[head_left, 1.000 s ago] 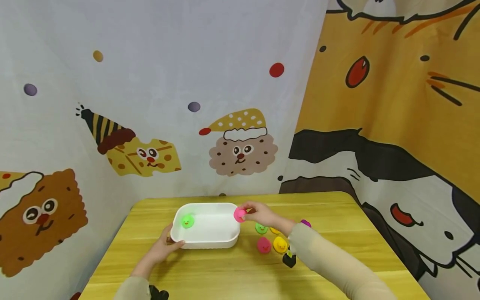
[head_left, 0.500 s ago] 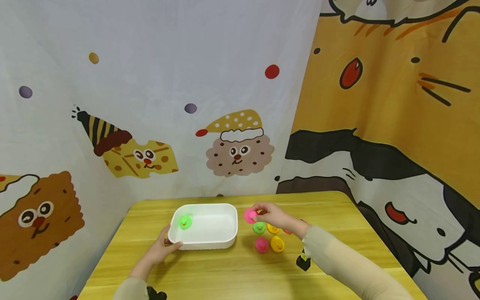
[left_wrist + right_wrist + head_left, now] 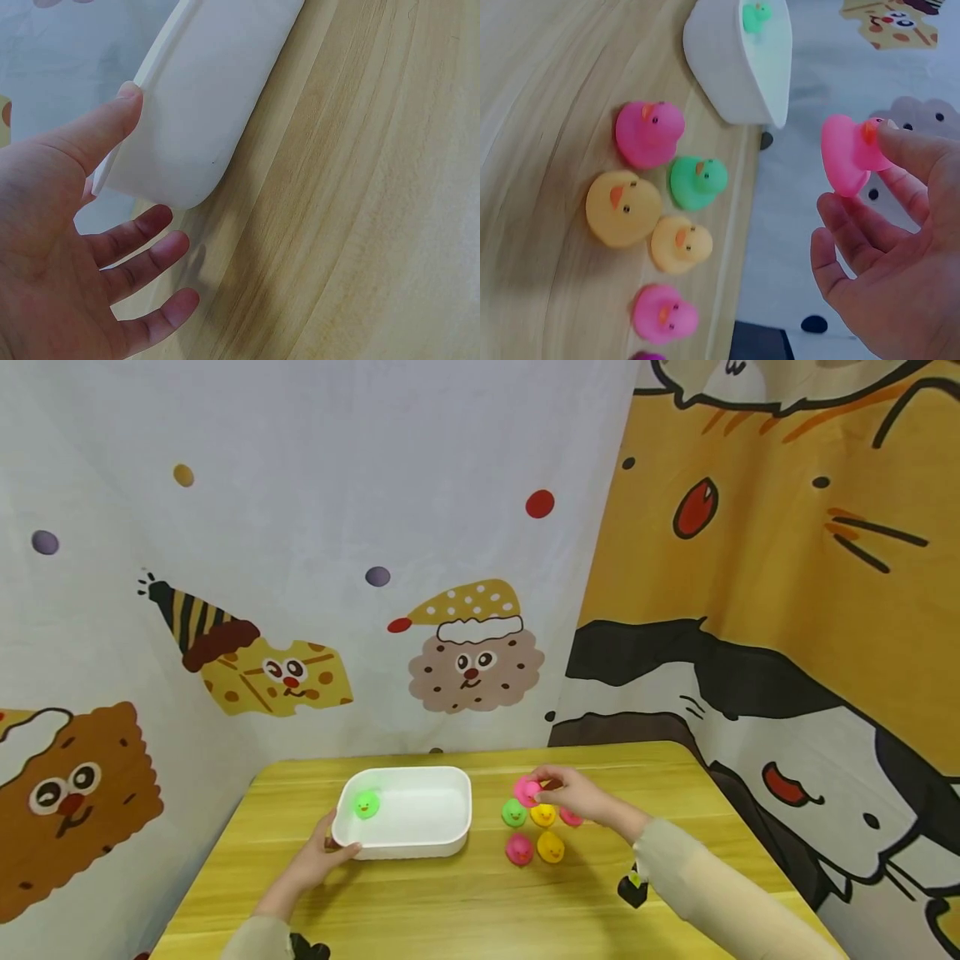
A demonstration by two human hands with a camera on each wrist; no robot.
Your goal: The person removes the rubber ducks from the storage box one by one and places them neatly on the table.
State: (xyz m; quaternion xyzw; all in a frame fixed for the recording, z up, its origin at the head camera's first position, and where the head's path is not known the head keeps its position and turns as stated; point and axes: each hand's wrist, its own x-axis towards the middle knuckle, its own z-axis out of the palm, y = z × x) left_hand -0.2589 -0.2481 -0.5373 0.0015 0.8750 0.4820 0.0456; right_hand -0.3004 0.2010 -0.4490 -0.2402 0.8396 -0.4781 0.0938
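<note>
A white plastic basin [image 3: 405, 845] stands on the table, a green rubber duck [image 3: 366, 805] inside at its left end. My left hand [image 3: 317, 862] grips the basin's near-left corner, thumb on the rim; in the left wrist view the index finger is mostly hidden behind the wall and the other fingers stay off it. My right hand [image 3: 567, 792] pinches a pink rubber duck [image 3: 847, 154] by its head, held in the air. Below it on the table sit another green duck [image 3: 698, 182], two yellow ducks [image 3: 622, 208] and two darker pink ducks [image 3: 650, 133].
A purple thing [image 3: 646, 356] shows partly at the bottom edge of the right wrist view. The wooden table [image 3: 420, 910] ends at a printed cloth [image 3: 337, 485] behind and at the sides.
My right hand has carried the pink duck rightward, from the basin's right rim to above the group of ducks. The left hand keeps its grip. The head view has shifted slightly.
</note>
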